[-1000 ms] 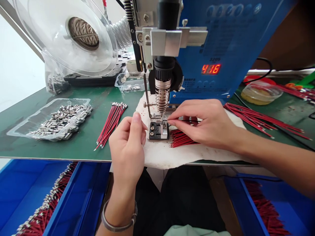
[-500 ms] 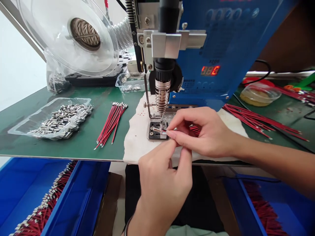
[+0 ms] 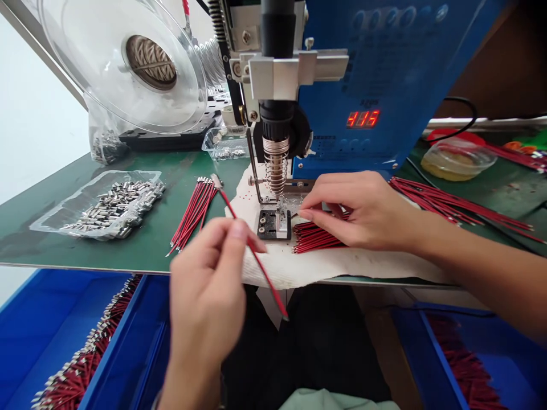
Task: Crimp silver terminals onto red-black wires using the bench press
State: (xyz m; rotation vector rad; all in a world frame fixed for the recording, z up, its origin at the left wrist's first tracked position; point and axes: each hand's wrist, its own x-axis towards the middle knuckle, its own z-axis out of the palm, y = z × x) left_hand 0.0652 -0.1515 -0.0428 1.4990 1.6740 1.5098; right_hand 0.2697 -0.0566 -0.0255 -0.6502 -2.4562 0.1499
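My left hand (image 3: 207, 279) pinches a red-and-black wire (image 3: 265, 272) between thumb and fingers. The wire slants from upper left to lower right, and a metal connector (image 3: 216, 181) caps its upper end, over the bundle of capped wires (image 3: 194, 210) on the table. At the soldering machine, my right hand (image 3: 354, 210) has thumb and forefinger closed together; a thin dark tip shows at them, too small to name. Below that hand lies a bundle of red wires (image 3: 314, 236). A small black fixture (image 3: 268, 224) sits under the soldering head (image 3: 277, 162), left of the right fingertips.
A clear tray of metal connectors (image 3: 115, 208) stands on the left. The blue machine (image 3: 329, 148) rises behind my hands, its display lit. More red wires (image 3: 453, 205) lie right, near a round plastic tub (image 3: 457, 162). Blue bins (image 3: 123, 347) holding wires stand below the table edge.
My hands were together at the fixture. The left has drawn away to the left with the capped wire, while the right stays close to the machine. The display now reads differently.
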